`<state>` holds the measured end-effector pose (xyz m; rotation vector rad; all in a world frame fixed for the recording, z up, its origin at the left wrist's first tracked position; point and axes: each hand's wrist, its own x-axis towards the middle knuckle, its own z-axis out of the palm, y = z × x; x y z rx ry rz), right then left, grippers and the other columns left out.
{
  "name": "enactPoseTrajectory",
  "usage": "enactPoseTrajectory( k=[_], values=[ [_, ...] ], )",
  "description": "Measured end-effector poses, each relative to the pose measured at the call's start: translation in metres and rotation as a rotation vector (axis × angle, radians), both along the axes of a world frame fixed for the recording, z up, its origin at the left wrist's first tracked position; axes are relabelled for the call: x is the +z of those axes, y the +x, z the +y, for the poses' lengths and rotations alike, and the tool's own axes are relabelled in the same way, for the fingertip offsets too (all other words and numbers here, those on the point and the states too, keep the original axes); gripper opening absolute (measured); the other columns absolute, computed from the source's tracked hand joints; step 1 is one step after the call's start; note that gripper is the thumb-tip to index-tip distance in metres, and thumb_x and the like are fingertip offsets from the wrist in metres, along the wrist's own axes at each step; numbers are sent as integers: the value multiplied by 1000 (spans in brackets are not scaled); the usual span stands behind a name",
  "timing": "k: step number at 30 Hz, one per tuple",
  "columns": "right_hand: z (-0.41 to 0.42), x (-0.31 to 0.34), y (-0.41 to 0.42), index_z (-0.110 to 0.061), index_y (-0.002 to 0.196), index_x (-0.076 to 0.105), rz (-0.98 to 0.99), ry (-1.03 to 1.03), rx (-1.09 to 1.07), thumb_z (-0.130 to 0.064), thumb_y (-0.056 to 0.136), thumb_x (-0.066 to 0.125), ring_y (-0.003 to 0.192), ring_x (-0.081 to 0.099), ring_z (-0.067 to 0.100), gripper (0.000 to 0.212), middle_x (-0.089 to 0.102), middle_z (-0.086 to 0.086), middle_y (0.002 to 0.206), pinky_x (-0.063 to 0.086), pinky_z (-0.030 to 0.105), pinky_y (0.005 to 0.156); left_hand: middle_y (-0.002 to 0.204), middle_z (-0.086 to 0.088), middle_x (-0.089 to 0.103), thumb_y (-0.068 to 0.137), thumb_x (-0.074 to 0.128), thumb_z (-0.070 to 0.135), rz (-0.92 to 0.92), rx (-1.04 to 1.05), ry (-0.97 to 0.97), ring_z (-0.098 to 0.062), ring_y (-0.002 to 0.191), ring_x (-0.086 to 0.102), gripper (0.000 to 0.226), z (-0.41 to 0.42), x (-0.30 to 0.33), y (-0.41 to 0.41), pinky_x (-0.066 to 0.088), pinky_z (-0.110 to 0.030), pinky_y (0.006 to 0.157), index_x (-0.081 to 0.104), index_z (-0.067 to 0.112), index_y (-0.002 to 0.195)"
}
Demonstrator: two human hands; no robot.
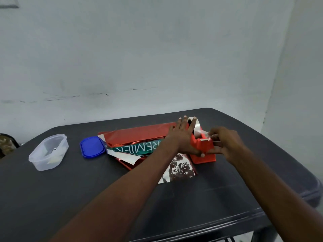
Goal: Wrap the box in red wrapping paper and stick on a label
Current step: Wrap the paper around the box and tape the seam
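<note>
Box (138, 148) under red wrapping paper (139, 133) reads "REMIER".

We see the box (138, 148), green with white lettering, lying flat on crumpled red paper (139, 133); paper partly folded over it, silver underside showing.

soft, even, dimmish light; faint shadows; slight overall blur, wide-angle bending at edges.
</note>
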<state>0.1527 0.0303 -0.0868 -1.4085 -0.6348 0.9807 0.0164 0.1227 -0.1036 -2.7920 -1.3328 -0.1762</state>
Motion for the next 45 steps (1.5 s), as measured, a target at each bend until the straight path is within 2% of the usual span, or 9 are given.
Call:
enactPoseTrajectory(
  k=[4, 7, 11, 15, 23, 29, 34, 38, 45],
  values=[
    [-10, -28, -5, 2, 75, 63, 11, 5, -128, 5, 82, 68, 74, 65, 28, 8, 61, 15, 79, 61, 34, 57, 163, -15, -19, 65, 69, 78, 11, 1, 3, -34, 151, -14, 139, 3, -6, -1, 6, -58, 120, -21, 24, 155],
    [-15, -44, -5, -6, 78, 65, -85, -44, -138, -8, 86, 74, 76, 61, 21, 12, 63, 10, 84, 54, 29, 53, 163, -14, -20, 65, 69, 79, 19, -7, 0, -34, 151, -14, 139, 6, -8, -3, 6, -60, 120, -24, 26, 154],
    [-17, -60, -5, -6, 89, 70, -16, -21, -112, -17, 91, 70, 70, 58, 16, 11, 69, 10, 87, 53, 35, 73, 163, -15, -19, 65, 69, 78, 20, -7, -5, -34, 151, -12, 138, 6, -10, -5, 6, -60, 120, -24, 27, 154],
    [-19, -71, -11, -7, 84, 69, 87, 20, -112, -16, 90, 70, 67, 59, 16, 11, 69, 10, 80, 55, 36, 77, 164, -15, -16, 66, 69, 78, 21, -14, -1, -35, 152, -9, 137, 5, -11, -5, 8, -61, 119, -23, 26, 154],
    [-31, -74, -23, -8, 89, 67, -54, 114, -152, -15, 94, 65, 63, 54, 13, 9, 65, 8, 76, 49, 26, 60, 164, -15, -12, 68, 66, 79, -47, 10, -30, -32, 152, -7, 135, 2, -17, -19, 8, -58, 121, -21, 24, 155],
    [-29, -58, -38, -4, 82, 67, -306, 267, -55, -10, 93, 68, 59, 57, 14, 13, 67, 6, 67, 53, 31, 60, 160, -15, 27, 97, 53, 47, -177, 99, 141, -29, 148, 26, 75, 5, -13, -60, 23, -45, 120, 23, 9, 155],
    [-11, -42, -62, -2, 79, 66, -456, 371, 103, -6, 90, 70, 59, 56, 20, 12, 66, 19, 68, 51, 37, 60, 113, -9, 71, 97, 58, 32, -279, 191, 334, -26, 105, 63, 28, 12, -8, -112, 47, -37, 91, 70, 14, 114],
    [16, -28, -85, -7, 81, 66, -557, 376, 242, -11, 91, 71, 58, 56, 15, 12, 67, 13, 69, 49, 33, 57, 95, -6, 70, 89, 63, 22, -344, 264, 292, -26, 92, 64, 12, 15, -11, -139, 46, -33, 73, 73, 17, 91],
    [77, 1, -141, -6, 83, 68, -782, 373, 422, -13, 90, 73, 57, 54, 10, 11, 65, 2, 67, 45, 17, 51, 96, -7, 72, 84, 65, 5, -436, 154, 357, -27, 85, 65, 19, 7, -23, -170, 51, -35, 71, 77, 14, 96]
  ],
)
